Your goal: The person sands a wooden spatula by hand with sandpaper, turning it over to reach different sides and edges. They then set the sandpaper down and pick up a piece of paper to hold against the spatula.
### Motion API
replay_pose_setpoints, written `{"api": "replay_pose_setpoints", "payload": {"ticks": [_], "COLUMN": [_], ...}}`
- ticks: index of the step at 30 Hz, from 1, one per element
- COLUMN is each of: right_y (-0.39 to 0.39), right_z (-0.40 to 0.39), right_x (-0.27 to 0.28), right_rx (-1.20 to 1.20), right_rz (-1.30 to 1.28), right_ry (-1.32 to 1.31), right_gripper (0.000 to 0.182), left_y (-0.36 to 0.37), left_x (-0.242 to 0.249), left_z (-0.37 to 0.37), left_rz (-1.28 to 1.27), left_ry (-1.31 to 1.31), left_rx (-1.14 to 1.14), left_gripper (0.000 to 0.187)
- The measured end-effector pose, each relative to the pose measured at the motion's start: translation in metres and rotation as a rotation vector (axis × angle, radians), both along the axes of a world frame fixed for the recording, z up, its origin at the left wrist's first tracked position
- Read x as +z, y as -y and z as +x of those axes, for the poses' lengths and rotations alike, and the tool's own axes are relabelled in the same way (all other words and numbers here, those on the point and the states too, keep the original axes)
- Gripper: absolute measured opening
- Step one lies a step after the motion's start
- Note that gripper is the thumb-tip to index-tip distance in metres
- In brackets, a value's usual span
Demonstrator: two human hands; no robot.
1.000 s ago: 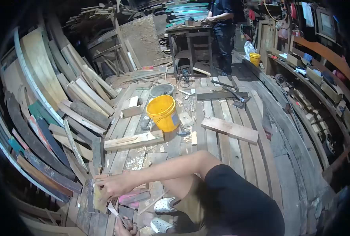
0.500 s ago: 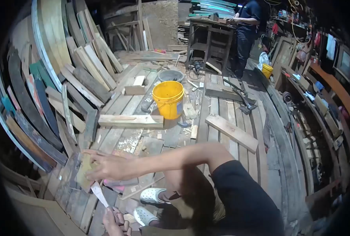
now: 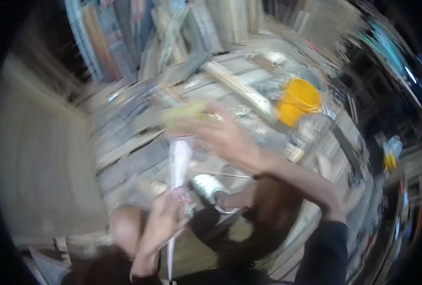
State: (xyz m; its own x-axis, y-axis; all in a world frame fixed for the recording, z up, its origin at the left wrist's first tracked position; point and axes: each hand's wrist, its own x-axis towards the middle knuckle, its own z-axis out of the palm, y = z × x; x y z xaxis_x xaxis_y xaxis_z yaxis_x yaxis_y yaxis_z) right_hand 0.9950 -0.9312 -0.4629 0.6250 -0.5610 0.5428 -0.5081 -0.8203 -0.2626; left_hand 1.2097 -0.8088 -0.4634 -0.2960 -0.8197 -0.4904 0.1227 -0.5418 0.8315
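Note:
My left hand [image 3: 165,214] is closed around the handle of a putty knife [image 3: 179,159], whose pale blade points up and away from me. Just past the blade's end, my right hand [image 3: 225,137] grips a flat yellowish piece [image 3: 185,115]; motion blur hides what it is made of. The blade tip overlaps the near edge of that piece in this view. A pale thin strip [image 3: 170,259] hangs down below my left hand. Both hands are over my lap and the plank floor, near a light clog [image 3: 206,185] on my foot.
A yellow bucket [image 3: 294,104] stands ahead to the right, beside a wooden beam [image 3: 242,90] on the floor. Boards [image 3: 111,42] lean along the far side. A large pale panel [image 3: 45,156] is at the left. Shelving with odds and ends runs down the right edge.
The view has swung left and blurred. Both hands have come closer to my body, with the putty knife and yellowish piece still held. The person at the workbench is out of clear sight.

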Motion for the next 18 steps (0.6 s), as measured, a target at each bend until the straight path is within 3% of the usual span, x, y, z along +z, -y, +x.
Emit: {"api": "replay_pose_setpoints", "payload": {"ticks": [1,3,4,6,7,10,13,18], "right_y": [-0.008,-0.019,-0.005,0.008,0.007,-0.014,0.001,0.0], "right_z": [0.003,0.007,0.002,-0.001,-0.003,0.002,-0.003,0.008], "right_x": [0.001,0.008,0.004,-0.002,-0.002,-0.026,-0.02,-0.016], "right_rx": [-0.01,0.277,0.244,0.104,0.016,0.118,0.017,0.127], "right_rz": [-0.049,-0.114,0.103,0.318,0.296,0.342,0.494,0.362], "right_ry": [-0.041,-0.197,-0.022,0.023,-0.1,0.107,0.166,0.163], "right_gripper": [0.043,0.038,0.035,0.034,0.037,0.044,0.035,0.05], "left_y": [0.003,0.001,0.002,0.003,0.005,0.006,0.004,0.005], "left_x": [0.005,-0.004,-0.009,-0.01,-0.005,-0.01,-0.01,-0.016], "left_z": [0.003,0.005,0.006,0.011,0.011,0.011,0.01,0.012], "left_rz": [0.026,-0.059,-0.087,-0.072,-0.04,-0.123,-0.076,-0.11], "left_ry": [-0.01,-0.052,-0.076,-0.107,-0.115,-0.084,-0.044,-0.024], "left_rx": [-0.065,-0.04,-0.044,-0.071,-0.08,-0.076,-0.109,-0.069], "left_gripper": [0.029,0.029,0.029,0.03,0.03,0.03,0.03,0.032]}}
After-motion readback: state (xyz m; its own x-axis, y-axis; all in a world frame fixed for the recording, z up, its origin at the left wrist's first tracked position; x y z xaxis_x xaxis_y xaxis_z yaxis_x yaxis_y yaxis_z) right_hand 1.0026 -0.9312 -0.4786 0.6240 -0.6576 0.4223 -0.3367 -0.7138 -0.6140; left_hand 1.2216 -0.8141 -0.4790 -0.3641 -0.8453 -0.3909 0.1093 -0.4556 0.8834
